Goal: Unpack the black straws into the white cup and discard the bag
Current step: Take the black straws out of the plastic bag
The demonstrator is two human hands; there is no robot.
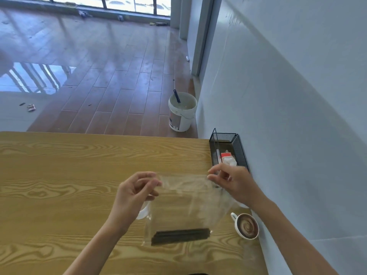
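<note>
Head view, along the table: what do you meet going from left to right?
Left hand pinching the bag's top edge → clear bag holding black straws → right hand pinching the other edge → coffee cup.

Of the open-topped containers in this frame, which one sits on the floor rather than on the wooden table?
The white plastic bucket with a blue-handled tool standing in it; it sits on the floor by the wall. The black wire-mesh tray and the white coffee cup both rest on the table.

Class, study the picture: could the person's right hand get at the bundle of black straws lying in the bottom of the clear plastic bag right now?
Probably not directly. The bundle of black straws lies at the bottom of the clear plastic bag, whose film encloses it, and both the right hand and left hand pinch its top edge.
</note>
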